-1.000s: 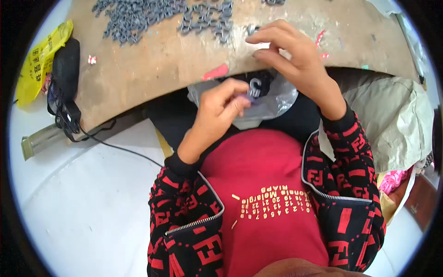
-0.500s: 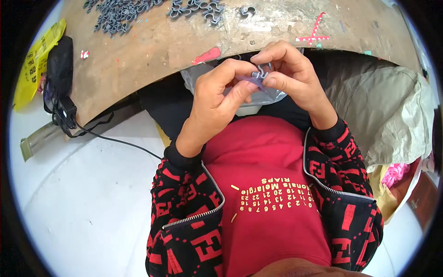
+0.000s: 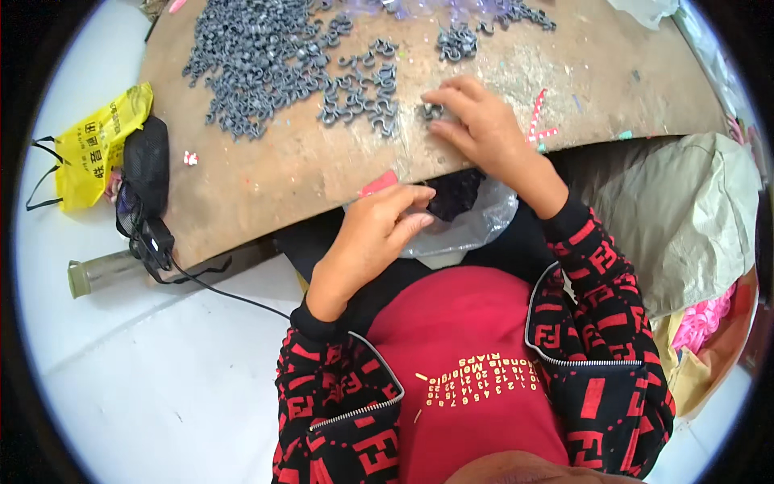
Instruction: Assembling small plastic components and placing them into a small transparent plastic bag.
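Over the table, my right hand point(image 3: 484, 133) has its thumb and index finger on either side of a small grey plastic clip point(image 3: 433, 112), which sits between the fingertips. My left hand point(image 3: 371, 226) hovers at the table's near edge, beside a flat red piece point(image 3: 379, 184). Its thumb and index finger are apart, and I see nothing between them. To the left of my right hand lies a loose group of grey clips point(image 3: 359, 101). A clear plastic bag point(image 3: 476, 226) with something dark at its mouth is below the table edge, between my hands.
A big heap of grey clips point(image 3: 258, 60) covers the table's far left, with a smaller pile point(image 3: 457, 43) further right. Translucent purple pieces point(image 3: 419, 8) lie at the far edge. A yellow bag point(image 3: 101, 153) and black mesh pouch point(image 3: 147, 165) are at left; a beige sack point(image 3: 669, 218) is at right.
My hands have parted from the clip and translucent purple piece they held together. The right has moved out over the table to a single clip. The view has tilted further up the table.
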### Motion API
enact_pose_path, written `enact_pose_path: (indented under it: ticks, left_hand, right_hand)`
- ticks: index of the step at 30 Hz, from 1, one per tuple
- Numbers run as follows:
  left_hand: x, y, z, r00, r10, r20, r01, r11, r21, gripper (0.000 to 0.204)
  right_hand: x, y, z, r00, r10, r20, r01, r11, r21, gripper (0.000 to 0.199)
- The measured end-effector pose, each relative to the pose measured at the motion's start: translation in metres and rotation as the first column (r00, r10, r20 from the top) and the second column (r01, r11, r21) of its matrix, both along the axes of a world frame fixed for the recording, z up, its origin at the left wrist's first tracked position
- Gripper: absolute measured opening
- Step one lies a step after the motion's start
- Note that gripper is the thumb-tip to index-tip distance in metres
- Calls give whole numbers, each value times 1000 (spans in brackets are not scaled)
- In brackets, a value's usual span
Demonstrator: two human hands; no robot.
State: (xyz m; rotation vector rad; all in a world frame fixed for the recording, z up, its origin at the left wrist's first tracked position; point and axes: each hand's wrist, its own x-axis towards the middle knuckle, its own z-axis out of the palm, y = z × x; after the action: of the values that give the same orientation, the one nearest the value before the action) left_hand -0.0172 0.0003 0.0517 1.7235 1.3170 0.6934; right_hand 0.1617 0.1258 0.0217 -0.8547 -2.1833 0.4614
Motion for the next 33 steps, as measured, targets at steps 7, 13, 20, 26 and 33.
enact_pose_path:
  ticks: [7, 13, 20, 26, 33]
  left_hand:
    - [-10, 112, 14, 937, 284, -204, -146, 847, 512, 21]
    - [-17, 227, -14, 816, 410, -408, 176, 496, 850, 17]
    - [4, 218, 17, 758, 402, -513, 130, 678, 723, 5]
    - [-2, 125, 27, 900, 298, 317, -310, 951, -14, 9]
    - [11, 20, 8, 415, 432, 801, -137, 900, -414, 5]
  right_hand:
    - [-4, -7, 0, 995, -22, 99, 18, 999, 39, 21]
    - [-6, -4, 2, 997, -30, 78, 30, 1000, 4, 17]
    - [-2, -2, 2, 1000, -1, 10, 1, 1000, -30, 14]
    - [3, -2, 0, 988, 17, -154, -42, 987, -157, 13]
    - [3, -51, 26, 811, -43, -583, -396, 693, -602, 16]
